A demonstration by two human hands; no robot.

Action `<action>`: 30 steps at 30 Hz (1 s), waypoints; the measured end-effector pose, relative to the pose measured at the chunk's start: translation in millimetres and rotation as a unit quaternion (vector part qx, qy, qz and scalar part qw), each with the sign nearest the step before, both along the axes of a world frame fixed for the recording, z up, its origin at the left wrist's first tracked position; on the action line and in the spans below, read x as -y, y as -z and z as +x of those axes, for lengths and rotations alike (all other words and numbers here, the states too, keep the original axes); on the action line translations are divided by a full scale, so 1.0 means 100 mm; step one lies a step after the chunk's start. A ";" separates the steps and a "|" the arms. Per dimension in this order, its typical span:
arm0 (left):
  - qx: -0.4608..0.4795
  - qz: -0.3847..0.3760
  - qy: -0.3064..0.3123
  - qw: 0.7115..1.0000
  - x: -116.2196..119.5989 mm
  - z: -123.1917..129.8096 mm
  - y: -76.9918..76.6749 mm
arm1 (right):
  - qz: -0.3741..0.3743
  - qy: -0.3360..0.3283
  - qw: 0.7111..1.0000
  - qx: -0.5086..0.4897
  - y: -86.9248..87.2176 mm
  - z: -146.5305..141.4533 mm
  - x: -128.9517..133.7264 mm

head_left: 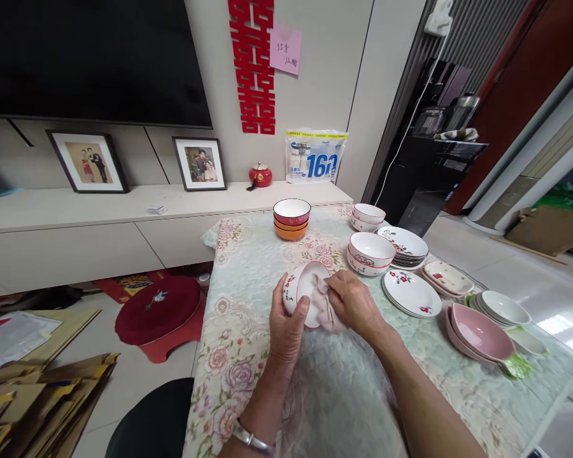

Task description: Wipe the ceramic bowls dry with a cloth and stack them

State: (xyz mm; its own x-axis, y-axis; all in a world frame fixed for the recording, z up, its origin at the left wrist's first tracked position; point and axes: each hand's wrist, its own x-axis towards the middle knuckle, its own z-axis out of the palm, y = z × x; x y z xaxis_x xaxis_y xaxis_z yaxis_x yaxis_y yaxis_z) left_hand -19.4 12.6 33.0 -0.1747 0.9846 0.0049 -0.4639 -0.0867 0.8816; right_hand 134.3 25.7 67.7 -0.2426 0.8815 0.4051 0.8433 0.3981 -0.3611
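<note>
A white bowl [292, 286] with a red rim and small red flowers is tilted above the cloth-covered table. My left hand [288, 324] is closed around its lower left side, the thumb over the rim. My right hand [354, 302] grips a pale pink cloth [325, 308], which lies against the inside of the bowl. Beyond the hands stands a stack of red and orange bowls [291, 219]. To the right of my right hand are a pair of stacked white bowls [371, 253] and some flowered plates [411, 292].
The flowered tablecloth [243, 369] covers the table. Farther right are more plates [403, 245], square dishes [447, 278], pink leaf-shaped bowls [482, 331] and small white bowls [505, 307]. A red stool [158, 308] stands left of the table, and a white cabinet [239, 196] runs behind.
</note>
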 end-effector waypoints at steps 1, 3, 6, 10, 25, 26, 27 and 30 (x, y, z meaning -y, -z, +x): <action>0.023 -0.014 0.002 1.000 0.00 0.00 -0.01 | 0.035 0.021 0.999 -0.025 0.02 0.02 -0.03; 0.074 -0.037 0.019 0.996 0.00 -0.01 -0.02 | 0.089 0.058 0.991 -0.087 0.06 0.07 -0.08; 0.154 -0.057 0.061 0.984 0.00 -0.03 -0.06 | 0.088 0.111 0.966 -0.215 0.12 0.12 -0.15; 0.238 -0.132 0.118 0.955 0.03 -0.02 -0.10 | -0.075 0.096 0.856 -0.502 0.12 0.06 -0.16; 0.192 -0.087 0.085 0.974 0.06 0.04 -0.02 | -0.303 0.065 0.668 -0.676 0.17 -0.29 -0.12; 0.175 -0.066 0.066 0.980 0.04 0.04 0.00 | -0.310 0.065 0.657 -0.685 0.18 -0.33 -0.12; 0.157 -0.043 0.051 0.985 0.03 0.04 0.02 | -0.317 0.065 0.647 -0.690 0.18 -0.36 -0.12; 0.095 0.007 0.007 0.995 -0.02 -0.01 0.05 | -0.339 0.046 0.635 -0.693 0.18 -0.43 -0.09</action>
